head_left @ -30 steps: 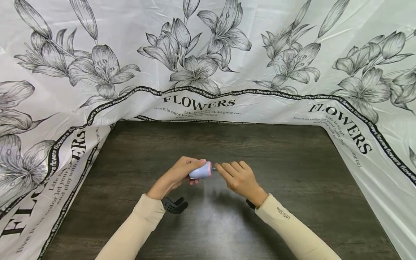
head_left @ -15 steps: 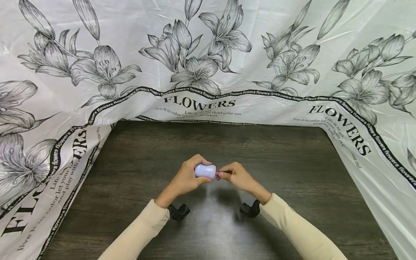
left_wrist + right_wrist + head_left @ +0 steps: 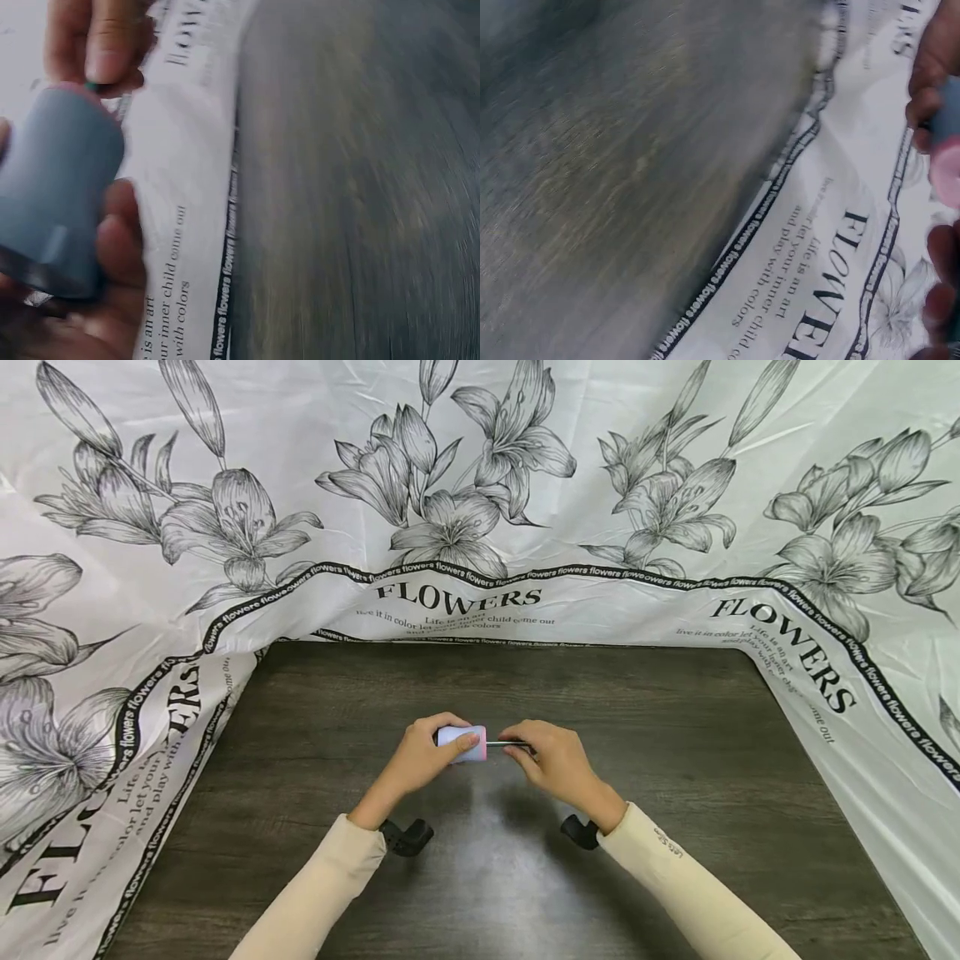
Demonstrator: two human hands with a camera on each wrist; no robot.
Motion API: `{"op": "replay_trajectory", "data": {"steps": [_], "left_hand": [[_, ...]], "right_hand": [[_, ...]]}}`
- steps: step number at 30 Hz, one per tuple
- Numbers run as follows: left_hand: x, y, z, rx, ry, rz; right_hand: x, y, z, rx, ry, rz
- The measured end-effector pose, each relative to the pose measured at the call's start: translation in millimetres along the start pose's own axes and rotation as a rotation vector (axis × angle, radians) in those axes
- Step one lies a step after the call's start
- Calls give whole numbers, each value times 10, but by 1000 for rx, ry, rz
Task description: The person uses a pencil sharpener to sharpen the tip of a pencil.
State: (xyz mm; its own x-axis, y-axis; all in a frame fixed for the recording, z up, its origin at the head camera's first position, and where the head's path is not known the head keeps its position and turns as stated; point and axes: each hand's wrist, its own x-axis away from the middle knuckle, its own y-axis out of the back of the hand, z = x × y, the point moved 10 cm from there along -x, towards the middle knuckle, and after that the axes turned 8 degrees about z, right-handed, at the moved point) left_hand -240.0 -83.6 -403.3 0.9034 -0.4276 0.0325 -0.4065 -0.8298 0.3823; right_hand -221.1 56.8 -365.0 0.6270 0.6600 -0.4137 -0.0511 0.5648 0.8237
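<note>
In the head view my left hand (image 3: 422, 758) grips a small lavender pencil sharpener (image 3: 455, 734), thumb laid along its side. The sharpener lies sideways above the table, its pink end facing right. A thin dark pencil (image 3: 496, 744) runs from that pink end to my right hand (image 3: 557, 758), which pinches it between thumb and fingers. In the left wrist view the sharpener (image 3: 64, 161) looks blue-grey from blur and dimness, with a bit of green beneath the right fingertips. The right wrist view catches only the sharpener's pink end (image 3: 946, 171) at its edge. The pencil's tip is hidden.
Below both hands lies a dark wood-grain table (image 3: 360, 693). White cloth (image 3: 480, 527) printed with flowers and lettering hangs behind and along its sides. Black wrist mounts (image 3: 408, 837) stick out under the sleeves.
My right hand has shifted right from the sharpener's pink end, and more of the pencil shows between them. The left hand has turned and moved slightly left with the sharpener.
</note>
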Motion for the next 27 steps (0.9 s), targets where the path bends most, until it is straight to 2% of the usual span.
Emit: {"op": "replay_trajectory", "data": {"steps": [2,5,7,9,13,18,21,24,27], "left_hand": [[-1,-33,74,136,64,82],[24,-142,157,364,139,223],[52,-218,202,487,196,293],[84,-286,238,569,246,344],[130,-373,295,642,323,387],[123,-390,304,630,340,371],[88,-358,291,573,316,331],[36,-271,226,427,227,259],[-7,-156,79,181,74,156]], "right_hand": [[28,40,121,159,95,-88],[80,37,224,336,181,-172],[121,21,280,436,232,-217],[163,3,343,530,289,-263],[233,-20,445,652,383,-343],[286,-21,505,697,431,-404],[275,-27,487,665,405,-385],[203,-26,392,492,307,-292],[85,-49,162,169,99,-119]]}}
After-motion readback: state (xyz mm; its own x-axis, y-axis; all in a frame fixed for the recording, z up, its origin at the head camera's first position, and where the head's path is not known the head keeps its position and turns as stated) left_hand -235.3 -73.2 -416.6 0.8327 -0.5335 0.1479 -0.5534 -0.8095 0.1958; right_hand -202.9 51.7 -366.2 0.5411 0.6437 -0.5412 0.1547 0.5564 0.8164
